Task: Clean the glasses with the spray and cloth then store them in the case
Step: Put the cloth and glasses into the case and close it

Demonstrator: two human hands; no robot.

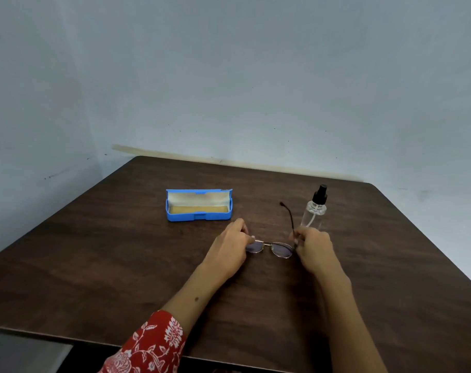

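Note:
Thin metal-rimmed glasses [278, 249] are held low over the dark wooden table [121, 265], lenses towards me. My left hand [229, 249] pinches their left end. My right hand [313, 250] grips the right hinge, and the dark right temple arm sticks out away from me. A blue case [199, 215] stands open at the back left, with a yellow cloth [198, 209] lying inside it. A clear spray bottle [315, 208] with a black pump top stands upright just behind my right hand.
A pale wall rises right behind the table's far edge. The table's right corner falls away at the far right. My left forearm has a red floral sleeve [151, 343] near the front edge.

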